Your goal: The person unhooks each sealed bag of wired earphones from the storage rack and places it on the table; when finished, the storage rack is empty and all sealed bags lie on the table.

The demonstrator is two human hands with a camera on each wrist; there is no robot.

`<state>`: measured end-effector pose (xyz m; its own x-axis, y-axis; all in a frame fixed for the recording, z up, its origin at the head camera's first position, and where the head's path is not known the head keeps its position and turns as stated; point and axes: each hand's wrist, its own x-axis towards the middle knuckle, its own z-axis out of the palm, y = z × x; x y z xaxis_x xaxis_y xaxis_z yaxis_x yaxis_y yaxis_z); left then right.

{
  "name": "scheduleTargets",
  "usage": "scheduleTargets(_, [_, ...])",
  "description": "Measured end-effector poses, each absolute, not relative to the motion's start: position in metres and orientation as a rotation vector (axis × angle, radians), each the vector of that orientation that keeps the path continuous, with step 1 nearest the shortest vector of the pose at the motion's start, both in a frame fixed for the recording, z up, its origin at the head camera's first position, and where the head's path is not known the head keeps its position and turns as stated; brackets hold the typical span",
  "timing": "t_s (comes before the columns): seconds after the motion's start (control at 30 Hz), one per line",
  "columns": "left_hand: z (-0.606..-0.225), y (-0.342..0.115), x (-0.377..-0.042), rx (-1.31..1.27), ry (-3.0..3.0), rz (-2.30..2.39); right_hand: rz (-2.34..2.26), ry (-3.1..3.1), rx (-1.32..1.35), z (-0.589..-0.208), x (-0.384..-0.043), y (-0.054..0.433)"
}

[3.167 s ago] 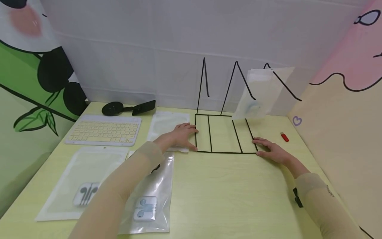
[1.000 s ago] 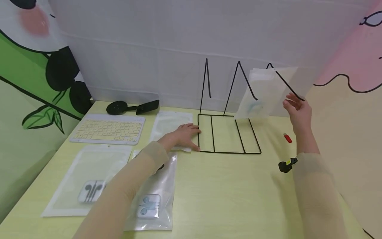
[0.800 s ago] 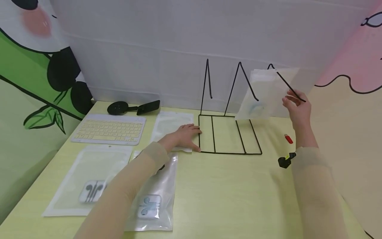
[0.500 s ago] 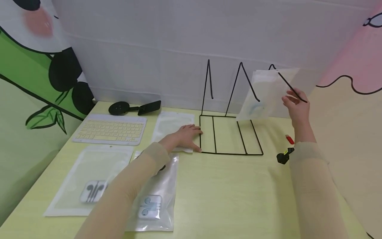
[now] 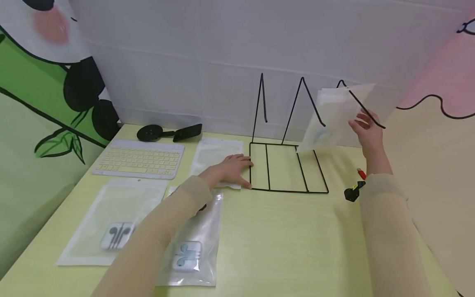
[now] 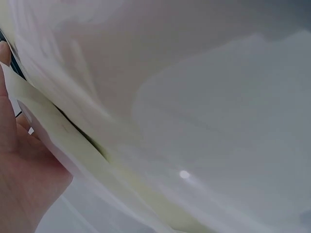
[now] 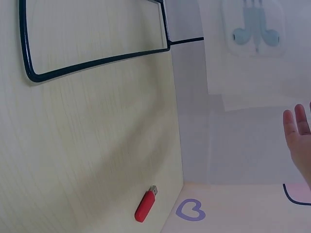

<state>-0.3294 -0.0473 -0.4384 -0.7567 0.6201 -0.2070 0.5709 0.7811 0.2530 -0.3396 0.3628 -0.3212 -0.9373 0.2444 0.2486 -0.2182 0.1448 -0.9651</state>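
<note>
A black wire rack (image 5: 287, 191) stands on the table with three tall hooks. Several translucent zip bags (image 5: 330, 115) hang on its right hook; the right wrist view shows white earphones (image 7: 255, 29) in a clear case in the front one. My right hand (image 5: 371, 132) is raised at that hook's free end, beside the bags, and its fingers look straight in the right wrist view. Spread fingers of my left hand (image 5: 231, 169) rest at the left bar of the rack's base, thumb at the front corner. Bag film fills most of the left wrist view.
Left of the rack lie a flat zip bag (image 5: 219, 148), a frosted bag (image 5: 107, 198) and a clear bag (image 5: 202, 231), the last two holding earphone cases. A white keyboard (image 5: 137, 159), a folded black stand (image 5: 168, 133) and a red USB stick (image 5: 361, 173) lie further out.
My right hand has left the right side of the rack's base and risen to the end of the right hook. My left hand has stayed at the base's left bar.
</note>
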Motion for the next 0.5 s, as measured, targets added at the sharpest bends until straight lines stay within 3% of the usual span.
scheduleTargets(0.5, [-0.440,-0.047,-0.329,0.913,2.695,0.248,1.946,-1.880,0.083,-0.331,-0.335,0.352])
